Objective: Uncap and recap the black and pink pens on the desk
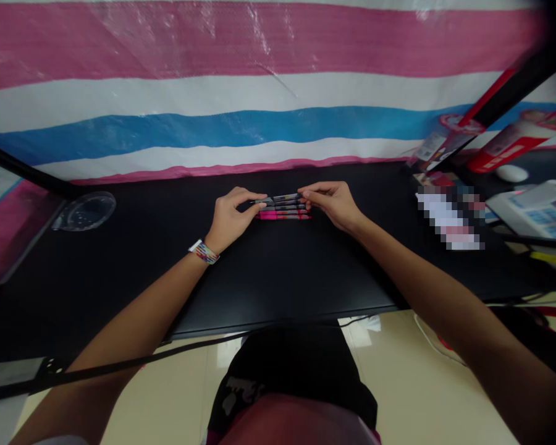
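Several pens lie side by side on the black table (278, 266), pointing left and right. The nearer ones are pink and red (282, 216); the farther ones are black with clear barrels (286, 203). At their left ends, my left hand (234, 213) pinches the farthest black pen between thumb and fingers. My right hand (331, 203) has its fingertips closed on the right end of that same pen. A woven band (204, 251) circles my left wrist.
A round clear lid (86, 211) lies at the far left. At the right stand two cups with red straws (449, 139) (514, 142), near a white mouse (512, 173) and papers (449, 219). A striped sheet (259, 127) hangs behind the table.
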Demonstrator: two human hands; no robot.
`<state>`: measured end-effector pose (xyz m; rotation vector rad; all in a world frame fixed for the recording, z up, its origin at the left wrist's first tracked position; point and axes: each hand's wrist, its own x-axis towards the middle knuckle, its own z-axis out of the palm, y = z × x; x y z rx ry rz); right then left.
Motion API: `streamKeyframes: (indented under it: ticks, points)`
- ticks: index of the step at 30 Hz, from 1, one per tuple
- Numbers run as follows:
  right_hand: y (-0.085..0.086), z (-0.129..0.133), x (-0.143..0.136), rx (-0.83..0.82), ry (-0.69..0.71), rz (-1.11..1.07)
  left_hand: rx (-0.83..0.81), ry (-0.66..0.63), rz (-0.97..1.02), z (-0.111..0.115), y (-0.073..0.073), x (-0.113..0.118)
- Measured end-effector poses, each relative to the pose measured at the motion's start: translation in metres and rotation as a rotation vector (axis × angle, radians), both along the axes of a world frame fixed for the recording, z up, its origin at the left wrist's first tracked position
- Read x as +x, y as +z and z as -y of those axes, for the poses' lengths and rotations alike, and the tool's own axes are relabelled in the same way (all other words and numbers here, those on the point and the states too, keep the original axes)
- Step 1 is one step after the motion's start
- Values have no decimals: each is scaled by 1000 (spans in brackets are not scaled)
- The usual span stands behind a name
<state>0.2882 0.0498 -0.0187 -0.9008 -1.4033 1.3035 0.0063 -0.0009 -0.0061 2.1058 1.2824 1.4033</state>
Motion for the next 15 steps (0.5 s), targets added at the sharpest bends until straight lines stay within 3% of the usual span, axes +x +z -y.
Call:
streamKeyframes:
  ticks: [6, 15]
  points:
    - [-3, 1, -4, 35, -24, 43, -124, -10, 86, 1, 1, -2]
    - [-1, -2, -1, 41, -17, -7, -158, -25, 126, -9, -5, -6]
